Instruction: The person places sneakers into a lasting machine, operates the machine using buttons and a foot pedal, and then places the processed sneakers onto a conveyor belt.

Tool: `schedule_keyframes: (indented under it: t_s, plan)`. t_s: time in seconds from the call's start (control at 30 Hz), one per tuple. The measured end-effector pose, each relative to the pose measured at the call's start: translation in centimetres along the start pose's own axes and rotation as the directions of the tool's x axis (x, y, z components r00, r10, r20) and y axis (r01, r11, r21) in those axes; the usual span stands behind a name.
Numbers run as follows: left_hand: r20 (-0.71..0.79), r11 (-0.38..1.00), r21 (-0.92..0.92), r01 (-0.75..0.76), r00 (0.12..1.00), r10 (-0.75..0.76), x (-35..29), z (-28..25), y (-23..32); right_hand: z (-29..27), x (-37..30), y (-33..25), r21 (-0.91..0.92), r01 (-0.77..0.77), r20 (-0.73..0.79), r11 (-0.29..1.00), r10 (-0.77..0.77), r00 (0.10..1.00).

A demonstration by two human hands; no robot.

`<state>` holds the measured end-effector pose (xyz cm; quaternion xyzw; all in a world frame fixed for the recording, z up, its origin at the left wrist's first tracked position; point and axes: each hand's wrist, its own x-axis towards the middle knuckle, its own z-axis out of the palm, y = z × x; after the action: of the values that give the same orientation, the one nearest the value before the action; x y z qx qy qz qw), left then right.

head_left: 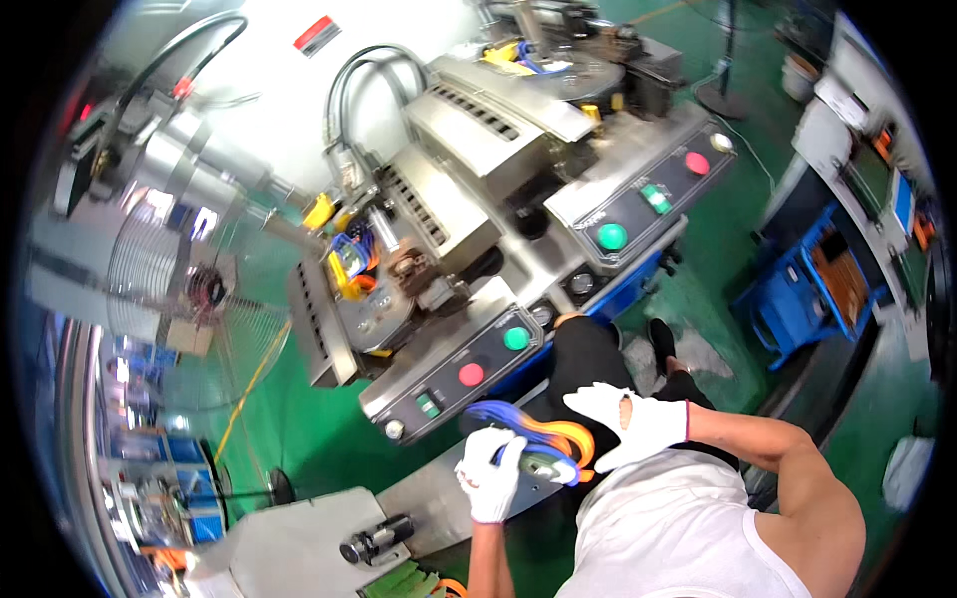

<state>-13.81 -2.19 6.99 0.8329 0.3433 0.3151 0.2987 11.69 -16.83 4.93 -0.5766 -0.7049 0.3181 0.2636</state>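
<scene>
My left hand [490,473], in a white knitted glove, is closed on the near side of a blue, orange and dark green shoe upper [548,462]. The upper is tilted over my lap, below the front control panel. Its orange end points toward my right hand [635,429], also gloved in white. That hand has its fingers apart and holds nothing; it lies close to my thigh and shirt, apart from the upper. Other blue, orange and yellow pieces [351,261] sit at the left station of the machine ahead, partly hidden by its metal parts.
A two-station metal machine stands ahead, with a left button panel [469,364] and a right button panel [648,194]. A wire-guard fan [204,289] is at left, a grey metal surface [299,548] with a black cylinder [377,539] at lower left. A blue chair [797,289] stands right.
</scene>
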Motion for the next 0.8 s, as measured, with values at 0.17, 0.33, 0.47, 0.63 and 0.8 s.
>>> schedule_keyframes:
  t_s: [0.17,0.33,0.47,0.63,0.8]
  plan:
    - [0.269,0.933,-0.246,-0.264,0.906,0.327,7.1,10.8,11.9,0.4,-8.3,1.8,0.003,-0.065,-0.541,0.998,0.056,0.839]
    - [0.367,0.537,-0.451,-0.713,0.400,0.840,13.0,17.4,27.1,-3.0,-14.7,1.7,-0.020,-0.333,-0.948,0.943,0.087,0.305]
    - [0.183,0.306,-0.717,-0.626,0.255,0.949,12.5,21.2,34.0,-10.8,-21.4,2.9,-0.048,-0.621,-0.998,0.782,-0.062,-0.001]
    - [0.269,0.366,-0.741,-0.563,0.251,0.930,10.4,24.4,28.7,-25.2,-27.9,18.7,0.183,-0.019,-0.831,0.983,0.144,-0.537]
    - [0.606,0.808,-0.430,-0.401,0.535,0.588,7.9,25.5,17.0,-38.8,-34.8,30.0,0.619,-0.613,-0.747,0.492,0.127,-0.653]
